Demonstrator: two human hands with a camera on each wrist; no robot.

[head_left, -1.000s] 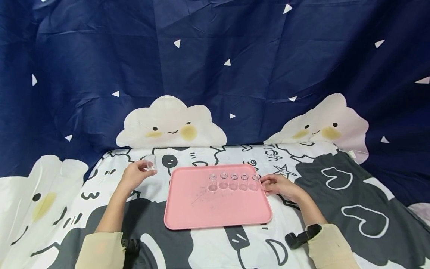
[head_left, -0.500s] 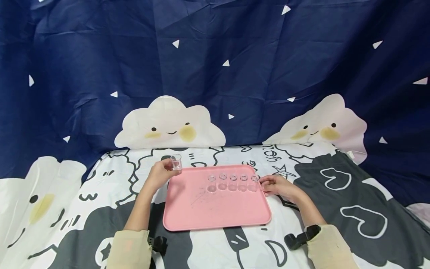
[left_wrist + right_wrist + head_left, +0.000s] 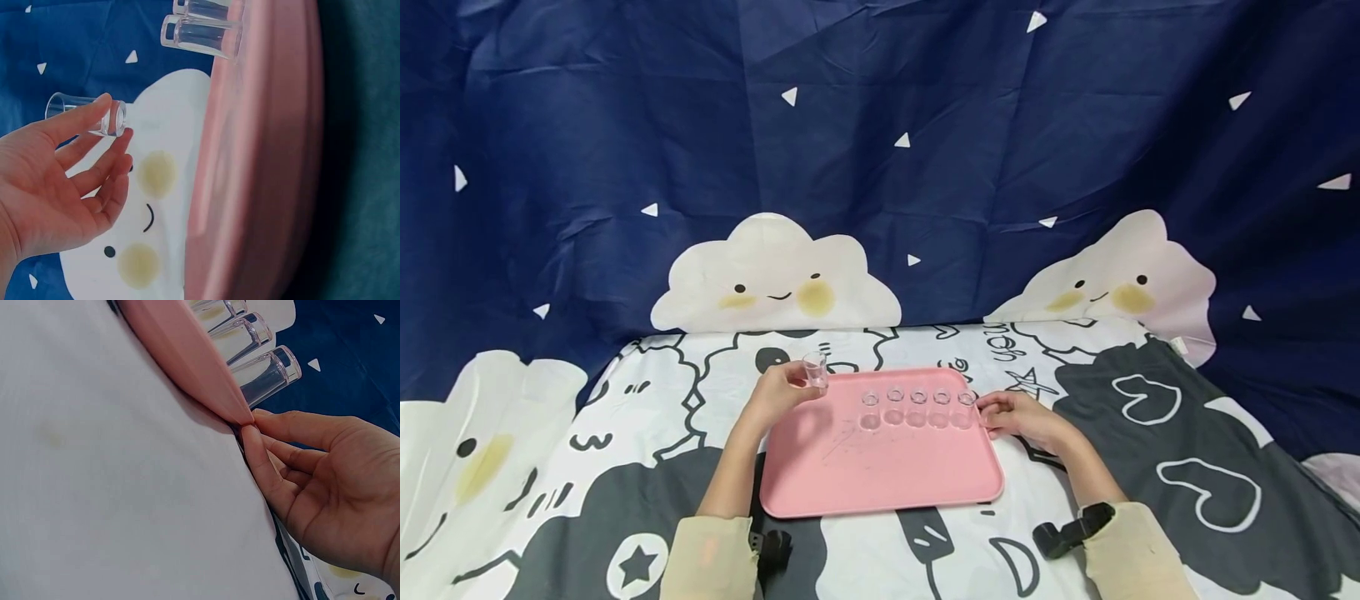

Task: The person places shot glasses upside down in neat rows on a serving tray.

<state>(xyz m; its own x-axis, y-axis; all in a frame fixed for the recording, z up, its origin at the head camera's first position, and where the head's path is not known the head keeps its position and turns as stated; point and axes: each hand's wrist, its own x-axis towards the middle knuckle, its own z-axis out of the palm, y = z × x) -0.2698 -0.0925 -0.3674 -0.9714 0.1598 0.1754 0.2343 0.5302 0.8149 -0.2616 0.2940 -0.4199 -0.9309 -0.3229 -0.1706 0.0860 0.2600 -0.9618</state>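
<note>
In the head view my left hand (image 3: pixel 778 394) holds a small clear cup (image 3: pixel 816 372) above the back left part of the pink tray (image 3: pixel 880 479). The left wrist view shows this cup (image 3: pixel 94 112) pinched between thumb and fingers, its wide mouth facing up and its thick base down. My right hand (image 3: pixel 1021 416) is at the tray's right edge. In the right wrist view, its thumb and forefinger pinch the tray rim (image 3: pixel 240 412). Several clear cups stand mouth-down in a row on the tray; the rightmost cup (image 3: pixel 269 375) is near my right fingers.
A white, grey and black patterned cloth (image 3: pixel 625 483) covers the surface under the tray. Behind it hangs a dark blue curtain (image 3: pixel 835 167) with clouds and small white triangles. Black wrist cameras (image 3: pixel 1072 531) sit at both sleeves.
My left hand has carried the cup rightward, from beside the tray to over its back left edge. The right hand stays at the rim, and the row of cups keeps its place.
</note>
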